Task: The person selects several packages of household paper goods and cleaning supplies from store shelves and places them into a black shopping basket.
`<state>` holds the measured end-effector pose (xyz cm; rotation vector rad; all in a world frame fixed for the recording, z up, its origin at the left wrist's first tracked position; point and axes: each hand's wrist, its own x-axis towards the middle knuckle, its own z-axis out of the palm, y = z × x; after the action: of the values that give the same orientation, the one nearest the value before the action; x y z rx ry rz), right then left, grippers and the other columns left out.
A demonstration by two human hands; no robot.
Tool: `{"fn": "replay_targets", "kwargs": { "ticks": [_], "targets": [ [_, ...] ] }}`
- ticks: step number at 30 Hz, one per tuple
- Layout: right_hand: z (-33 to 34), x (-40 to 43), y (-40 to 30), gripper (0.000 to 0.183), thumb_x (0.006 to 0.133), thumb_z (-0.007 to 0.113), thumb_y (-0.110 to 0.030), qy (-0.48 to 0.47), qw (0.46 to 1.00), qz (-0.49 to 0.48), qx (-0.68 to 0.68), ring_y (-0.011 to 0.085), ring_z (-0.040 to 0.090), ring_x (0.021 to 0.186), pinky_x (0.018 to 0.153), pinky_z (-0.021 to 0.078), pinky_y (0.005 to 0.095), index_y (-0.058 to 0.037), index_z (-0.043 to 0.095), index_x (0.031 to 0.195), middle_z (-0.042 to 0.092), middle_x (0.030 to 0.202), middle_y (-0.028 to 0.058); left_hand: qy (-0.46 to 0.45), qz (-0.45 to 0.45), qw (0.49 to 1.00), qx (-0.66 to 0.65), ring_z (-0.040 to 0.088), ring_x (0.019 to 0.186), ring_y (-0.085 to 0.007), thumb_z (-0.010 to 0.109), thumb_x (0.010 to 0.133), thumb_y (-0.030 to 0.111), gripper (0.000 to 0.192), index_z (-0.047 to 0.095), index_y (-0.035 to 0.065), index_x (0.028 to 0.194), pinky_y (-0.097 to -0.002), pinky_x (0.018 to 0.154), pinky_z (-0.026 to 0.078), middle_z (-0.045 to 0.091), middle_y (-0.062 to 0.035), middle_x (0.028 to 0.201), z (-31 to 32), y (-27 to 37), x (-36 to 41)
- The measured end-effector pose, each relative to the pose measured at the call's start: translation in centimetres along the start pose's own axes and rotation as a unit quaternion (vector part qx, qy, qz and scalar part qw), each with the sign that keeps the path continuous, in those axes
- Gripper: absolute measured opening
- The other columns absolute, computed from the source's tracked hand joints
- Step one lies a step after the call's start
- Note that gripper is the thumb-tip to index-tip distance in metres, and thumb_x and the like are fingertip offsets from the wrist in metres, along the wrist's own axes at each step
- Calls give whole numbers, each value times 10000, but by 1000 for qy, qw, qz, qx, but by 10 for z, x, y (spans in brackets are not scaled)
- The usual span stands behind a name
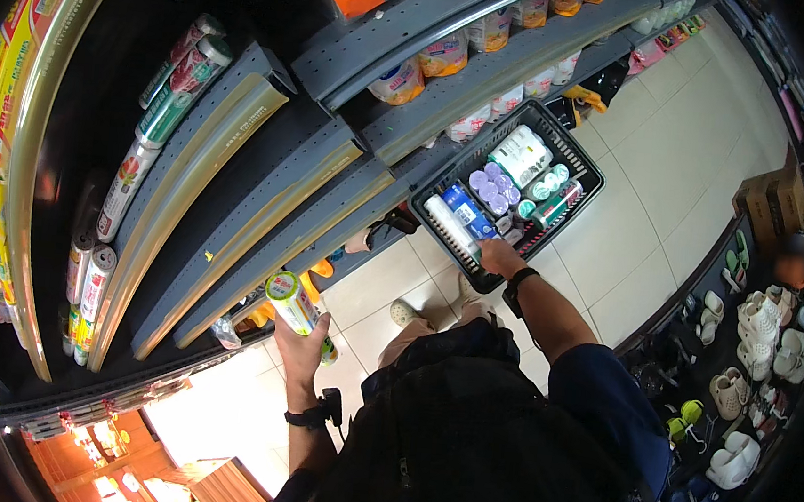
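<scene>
My left hand (301, 346) is wrapped around a green-and-white cylindrical roll package (296, 304), beside the lower shelves. Farther right, my right hand (501, 257) is at the near corner of a black plastic basket (593, 185), over the end of a white roll (449, 221); whether its fingers grip the roll or the rim cannot be told. In the basket lie a blue roll package (470, 212), several small purple rolls (495, 187), a white wrapped pack (521, 154), green-ended rolls (549, 182) and a dark green roll package (559, 204).
Grey metal shelves (241, 132) rise at the left, holding wrapped rolls (127, 187) and yellow boxes (15, 79). Bagged goods (446, 53) line the upper shelves. At the right, shoes (756, 335) cover a dark display near a cardboard box (774, 202). Tiled floor (627, 269) lies between.
</scene>
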<state>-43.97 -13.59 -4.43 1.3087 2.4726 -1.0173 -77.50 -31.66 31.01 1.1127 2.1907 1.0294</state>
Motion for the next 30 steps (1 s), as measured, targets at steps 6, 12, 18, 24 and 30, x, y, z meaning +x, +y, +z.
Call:
{"fn": "replay_targets", "kwargs": {
  "ticks": [6,12,18,24,30],
  "targets": [
    [-23,-12,-15,469,836,661,-291,52,997,-32,39,408,670,941,843,530,491,2,614,1199,693,995,237,-20,16,999,-38,635,899,-202,801,776,130,479,548,-21,1154,-344,849,513,652,-107,995,9,15,7],
    [-138,-52,-122,738,814,751,-340,33,927,-264,265,379,629,1132,959,503,417,-31,462,1419,615,1272,263,-89,-10,957,-274,652,951,-205,700,885,170,283,619,-25,1073,-339,870,512,683,-128,1050,69,20,35],
    [-184,-79,-160,788,803,773,-296,-62,909,-197,362,375,630,1125,931,501,433,-24,383,1432,624,1226,251,-286,-101,938,-165,595,1159,-237,680,943,320,550,524,-53,1316,-370,970,483,633,-173,1234,141,28,65],
    [-98,-52,-29,708,781,763,-292,62,957,-3,282,407,661,985,839,523,445,16,449,1336,658,1104,258,-294,49,953,54,569,1250,-365,673,930,391,706,428,-17,1451,-413,1031,462,541,-268,1388,126,13,47],
    [-52,-35,22,862,752,771,-290,85,959,81,257,437,642,1047,881,522,468,50,354,1426,666,1082,294,-296,-57,951,69,592,1224,-360,643,947,415,670,457,-9,1431,-415,1015,482,561,-246,1377,94,-18,19]
  ]
}}
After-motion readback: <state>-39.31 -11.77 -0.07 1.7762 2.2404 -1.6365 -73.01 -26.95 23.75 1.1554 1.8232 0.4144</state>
